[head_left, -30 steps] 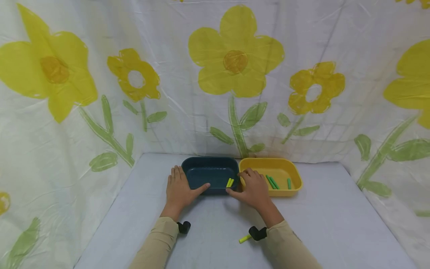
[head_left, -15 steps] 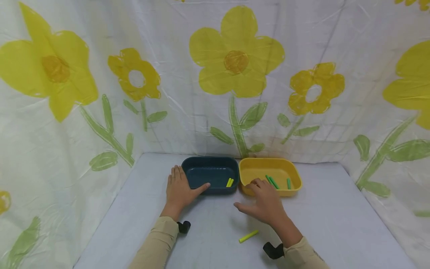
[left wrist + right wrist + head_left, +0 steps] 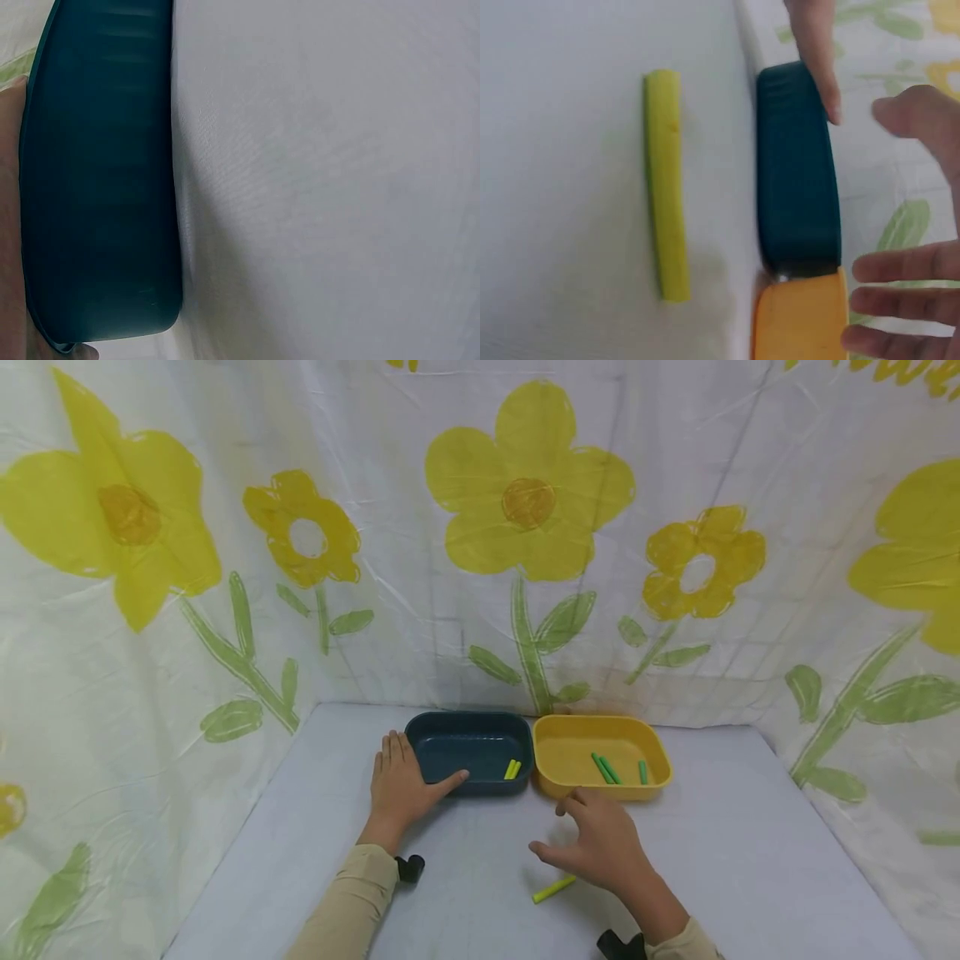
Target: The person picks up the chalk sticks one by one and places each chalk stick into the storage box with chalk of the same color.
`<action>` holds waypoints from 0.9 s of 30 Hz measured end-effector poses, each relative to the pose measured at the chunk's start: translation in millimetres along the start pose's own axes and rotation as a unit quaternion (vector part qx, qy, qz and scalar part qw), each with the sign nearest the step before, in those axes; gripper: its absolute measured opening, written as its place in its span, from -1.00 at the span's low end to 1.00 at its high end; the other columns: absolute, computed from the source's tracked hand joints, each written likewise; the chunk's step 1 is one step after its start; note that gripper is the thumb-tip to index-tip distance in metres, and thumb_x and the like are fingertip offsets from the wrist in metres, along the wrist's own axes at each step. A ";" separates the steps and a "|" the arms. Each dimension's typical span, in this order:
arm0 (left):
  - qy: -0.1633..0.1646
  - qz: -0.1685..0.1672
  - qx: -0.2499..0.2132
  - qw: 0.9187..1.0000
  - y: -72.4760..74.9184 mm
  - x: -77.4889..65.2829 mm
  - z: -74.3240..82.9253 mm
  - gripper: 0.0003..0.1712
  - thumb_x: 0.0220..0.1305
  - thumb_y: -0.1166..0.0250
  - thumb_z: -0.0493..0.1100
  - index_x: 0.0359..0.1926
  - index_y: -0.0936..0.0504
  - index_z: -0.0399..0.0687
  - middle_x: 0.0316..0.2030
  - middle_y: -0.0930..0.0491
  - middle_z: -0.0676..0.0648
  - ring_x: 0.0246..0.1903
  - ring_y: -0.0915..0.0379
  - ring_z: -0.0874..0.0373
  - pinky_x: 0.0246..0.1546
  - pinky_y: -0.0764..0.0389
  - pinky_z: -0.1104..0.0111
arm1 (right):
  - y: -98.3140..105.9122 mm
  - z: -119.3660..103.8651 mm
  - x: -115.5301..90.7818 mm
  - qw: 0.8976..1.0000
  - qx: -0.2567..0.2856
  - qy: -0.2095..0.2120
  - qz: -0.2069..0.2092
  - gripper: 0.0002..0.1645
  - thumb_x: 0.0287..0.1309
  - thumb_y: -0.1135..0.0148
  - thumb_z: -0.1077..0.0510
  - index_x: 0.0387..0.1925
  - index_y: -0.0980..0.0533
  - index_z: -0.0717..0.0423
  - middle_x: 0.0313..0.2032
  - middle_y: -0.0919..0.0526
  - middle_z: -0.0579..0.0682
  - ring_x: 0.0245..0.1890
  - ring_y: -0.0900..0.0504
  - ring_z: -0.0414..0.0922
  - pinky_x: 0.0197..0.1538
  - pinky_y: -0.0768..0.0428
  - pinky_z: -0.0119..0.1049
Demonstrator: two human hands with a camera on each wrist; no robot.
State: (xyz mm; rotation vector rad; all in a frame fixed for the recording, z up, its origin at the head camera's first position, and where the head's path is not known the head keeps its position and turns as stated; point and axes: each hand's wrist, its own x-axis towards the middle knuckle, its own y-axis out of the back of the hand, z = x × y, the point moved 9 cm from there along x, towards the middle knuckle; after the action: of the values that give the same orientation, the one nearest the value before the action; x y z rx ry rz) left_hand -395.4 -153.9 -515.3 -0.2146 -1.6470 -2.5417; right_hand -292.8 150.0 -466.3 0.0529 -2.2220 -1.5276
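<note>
My left hand (image 3: 401, 785) rests at the left front corner of a dark teal tray (image 3: 450, 787), fingers straight along its side and thumb on the front rim. Two short yellow sticks (image 3: 512, 769) lie inside that tray. My right hand (image 3: 600, 839) is above the table, thumb and fingers spread apart, holding nothing. Below it a yellow-green stick (image 3: 667, 187) lies on the table, its surface faintly ridged in the right wrist view; I cannot tell its material. Part of this stick is hidden by the hand in the head view.
A yellow tray (image 3: 555, 777) stands against the teal tray's right side, with several green sticks (image 3: 602, 768) in it. Both trays are near the back edge of a white-covered table (image 3: 465, 893). A flower-printed curtain (image 3: 390, 635) hangs behind and at the sides.
My right hand has drawn back from the teal tray's right front corner, toward me and to the right, above the loose stick. The left hand has stayed on the tray.
</note>
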 end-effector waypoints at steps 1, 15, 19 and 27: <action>0.001 -0.001 -0.001 1.000 -0.1 -0.1 -0.1 0.74 -0.03 -0.04 0.90 0.65 0.12 -0.47 0.67 0.15 -0.46 0.69 0.28 -0.34 0.67 0.08 -0.18 | -1.6 -0.2 -1.8 1.000 -0.005 -0.003 -0.008 -0.23 -0.16 -0.50 -0.66 -0.28 -0.73 -0.11 -0.26 -0.66 -0.17 -0.36 -0.46 -0.27 -0.25 -0.57 -0.26; 0.004 -0.002 -0.008 1.000 -1.2 -2.2 -1.4 0.74 -0.01 -0.07 0.88 0.66 0.18 -0.46 0.67 0.20 -0.45 0.69 0.28 -0.33 0.67 0.11 -0.18 | -26.0 4.1 -24.3 0.986 -0.091 -0.069 -0.118 -0.12 -0.20 -0.41 -0.73 -0.30 -0.71 -0.05 -0.41 -0.45 -0.22 -0.41 -0.40 -0.20 -0.32 -0.49 -0.20; 0.003 -0.006 -0.009 1.000 -1.0 -2.7 -0.6 0.76 -0.02 -0.04 0.90 0.66 0.20 -0.46 0.68 0.22 -0.45 0.69 0.30 -0.34 0.67 0.12 -0.18 | -30.5 9.4 -29.3 0.982 -0.104 -0.086 -0.131 -0.05 -0.24 -0.38 -0.77 -0.31 -0.69 -0.01 -0.41 -0.45 -0.17 -0.43 -0.41 -0.16 -0.37 -0.51 -0.15; 0.003 -0.010 -0.013 1.000 0.2 -2.6 1.3 0.76 -0.02 -0.04 0.90 0.66 0.21 -0.45 0.68 0.25 -0.44 0.70 0.32 -0.34 0.67 0.15 -0.18 | -36.0 15.3 -33.4 0.977 -0.114 -0.097 -0.152 0.00 -0.26 -0.35 -0.80 -0.27 -0.71 0.01 -0.40 -0.47 -0.13 -0.43 -0.41 -0.13 -0.35 -0.54 -0.12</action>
State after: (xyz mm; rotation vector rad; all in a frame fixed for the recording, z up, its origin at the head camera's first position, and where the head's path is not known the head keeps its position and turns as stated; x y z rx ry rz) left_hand -392.8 -152.8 -515.1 -0.1943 -1.6227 -2.5772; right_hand -276.1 158.6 -514.1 0.1887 -2.2483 -2.0240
